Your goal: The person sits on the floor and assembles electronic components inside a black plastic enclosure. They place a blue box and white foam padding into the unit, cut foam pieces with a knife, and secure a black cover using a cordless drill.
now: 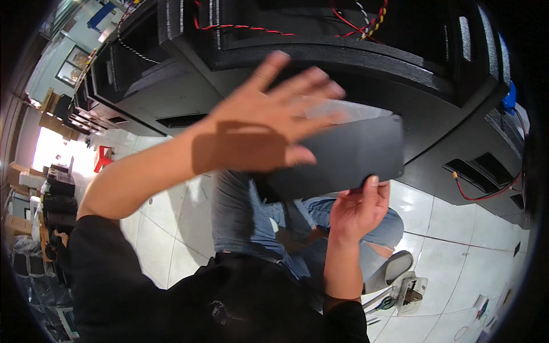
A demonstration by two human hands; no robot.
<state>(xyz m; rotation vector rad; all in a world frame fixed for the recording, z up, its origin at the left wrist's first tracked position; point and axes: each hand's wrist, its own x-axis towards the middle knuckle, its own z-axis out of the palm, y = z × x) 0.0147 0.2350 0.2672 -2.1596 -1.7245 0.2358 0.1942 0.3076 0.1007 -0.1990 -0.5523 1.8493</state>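
Note:
A flat black rectangular panel [349, 151] with small holes at its corners is tilted above my lap. My right hand [361, 208] grips its lower edge, thumb on top and fingers underneath. My left hand [274, 114] is raised over the panel's left part with its fingers spread, slightly blurred, and holds nothing; it hides that end of the panel. Just beyond the panel stands a large black cabinet [366, 63] with open recesses. Twisted red and black wires [251, 27] run across its top.
More black cabinets [166, 94] stand at the left, and one with a slot and red wire [480, 171] at the right. Scissors [386, 303] and a small tray [413, 294] lie on the tiled floor by my slipper [394, 268]. A red stool [103, 157] is farther left.

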